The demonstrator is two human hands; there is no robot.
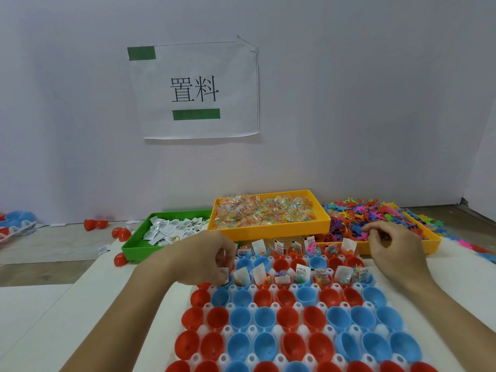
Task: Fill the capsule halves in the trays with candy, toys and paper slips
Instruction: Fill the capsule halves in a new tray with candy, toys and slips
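My left hand (206,260) pinches a paper slip (223,272) over a blue capsule half (224,284) at the tray's (252,332) left side. My right hand (389,245) has curled fingers above the toys (349,224); I cannot tell if they hold anything.

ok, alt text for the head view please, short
Two bare hands work over a white tray of red and blue capsule halves: the left hand lowers a paper slip toward a far-left half, the right hand hovers by the toy tray. Two far rows are filled; near rows are empty. Behind sit a green slip tray and a yellow candy tray.
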